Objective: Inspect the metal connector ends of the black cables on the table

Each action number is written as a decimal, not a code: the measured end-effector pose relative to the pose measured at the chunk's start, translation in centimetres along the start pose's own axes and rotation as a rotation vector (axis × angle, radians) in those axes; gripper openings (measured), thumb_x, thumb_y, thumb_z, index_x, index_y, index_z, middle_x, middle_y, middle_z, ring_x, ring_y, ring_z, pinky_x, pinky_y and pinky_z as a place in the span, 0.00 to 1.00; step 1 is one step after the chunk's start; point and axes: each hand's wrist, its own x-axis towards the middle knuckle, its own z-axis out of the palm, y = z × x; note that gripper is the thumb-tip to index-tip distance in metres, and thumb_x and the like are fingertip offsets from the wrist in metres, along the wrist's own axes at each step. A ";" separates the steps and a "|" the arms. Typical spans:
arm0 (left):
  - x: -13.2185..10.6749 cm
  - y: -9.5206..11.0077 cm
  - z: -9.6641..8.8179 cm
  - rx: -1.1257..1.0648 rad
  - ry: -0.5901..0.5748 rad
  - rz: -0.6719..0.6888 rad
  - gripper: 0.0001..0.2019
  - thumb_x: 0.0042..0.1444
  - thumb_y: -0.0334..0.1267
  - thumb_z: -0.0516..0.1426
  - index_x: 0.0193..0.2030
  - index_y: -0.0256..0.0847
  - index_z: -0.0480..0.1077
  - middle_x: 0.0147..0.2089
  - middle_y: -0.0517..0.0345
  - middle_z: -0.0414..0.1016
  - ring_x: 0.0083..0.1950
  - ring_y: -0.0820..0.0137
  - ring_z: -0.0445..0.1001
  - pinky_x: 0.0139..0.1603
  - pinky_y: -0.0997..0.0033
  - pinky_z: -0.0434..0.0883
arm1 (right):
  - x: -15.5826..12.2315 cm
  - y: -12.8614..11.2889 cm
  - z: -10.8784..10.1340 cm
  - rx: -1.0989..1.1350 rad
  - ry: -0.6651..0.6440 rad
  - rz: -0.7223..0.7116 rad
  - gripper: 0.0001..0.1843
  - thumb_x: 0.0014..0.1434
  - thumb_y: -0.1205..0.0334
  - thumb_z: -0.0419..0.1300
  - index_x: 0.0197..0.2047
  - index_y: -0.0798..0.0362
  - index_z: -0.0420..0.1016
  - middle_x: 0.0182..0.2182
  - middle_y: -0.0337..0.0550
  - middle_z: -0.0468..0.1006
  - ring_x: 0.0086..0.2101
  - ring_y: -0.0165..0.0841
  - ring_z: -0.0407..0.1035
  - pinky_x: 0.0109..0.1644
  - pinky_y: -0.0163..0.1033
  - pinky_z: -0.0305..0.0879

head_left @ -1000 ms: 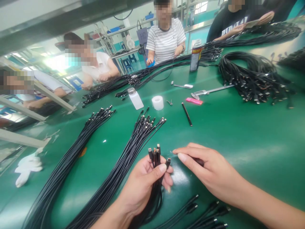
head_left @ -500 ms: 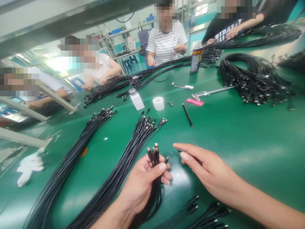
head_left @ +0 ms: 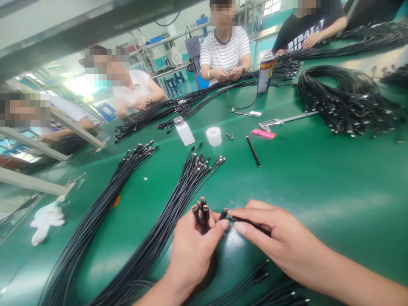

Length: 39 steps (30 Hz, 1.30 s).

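My left hand (head_left: 194, 250) is shut around a small bunch of black cables (head_left: 200, 216), with their dark connector ends sticking up above my fingers. My right hand (head_left: 280, 236) lies just to the right, its thumb and fingers pinching a black cable (head_left: 251, 225). A single connector (head_left: 223, 213) sits in the gap between my hands, but I cannot tell which hand's cable it belongs to. Long bundles of black cables (head_left: 153, 229) lie on the green workbench (head_left: 318, 178) under and beside my left wrist. Further cable ends (head_left: 258, 276) lie below my right hand.
A white bottle (head_left: 184, 131), tape roll (head_left: 213, 136), black marker (head_left: 253, 151), caliper (head_left: 288, 119), pink object (head_left: 263, 134) and spray can (head_left: 266, 73) stand ahead. A large cable pile (head_left: 344, 102) lies right; a white glove (head_left: 47, 220) lies left. Several co-workers, one in a striped shirt (head_left: 225, 51), sit opposite.
My hands have drawn closer together. My left hand has dropped lower and tilted, its fingers closing further over the connector ends. My right hand now pinches the cable more firmly.
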 end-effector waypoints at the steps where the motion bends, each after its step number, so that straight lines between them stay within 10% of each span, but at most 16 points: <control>1: -0.1 0.1 0.0 0.038 0.014 0.013 0.15 0.51 0.42 0.67 0.26 0.40 0.65 0.30 0.58 0.72 0.36 0.66 0.70 0.37 0.69 0.66 | 0.0 -0.1 0.0 -0.002 -0.004 0.005 0.14 0.70 0.61 0.53 0.51 0.43 0.79 0.34 0.38 0.75 0.37 0.31 0.69 0.41 0.37 0.63; 10: -0.6 0.5 0.4 0.199 0.060 0.102 0.09 0.53 0.41 0.65 0.28 0.41 0.71 0.31 0.58 0.74 0.34 0.66 0.71 0.35 0.69 0.65 | -0.2 -0.5 -0.2 -0.035 -0.035 0.009 0.18 0.72 0.60 0.49 0.35 0.50 0.77 0.32 0.39 0.75 0.35 0.32 0.68 0.39 0.38 0.62; 39: -1.0 -0.4 0.2 0.335 0.050 0.284 0.09 0.58 0.38 0.62 0.29 0.42 0.70 0.30 0.61 0.71 0.34 0.69 0.72 0.34 0.72 0.66 | -0.2 -0.7 -0.3 -0.030 -0.056 0.002 0.19 0.72 0.60 0.49 0.32 0.50 0.75 0.31 0.36 0.75 0.35 0.30 0.66 0.39 0.37 0.60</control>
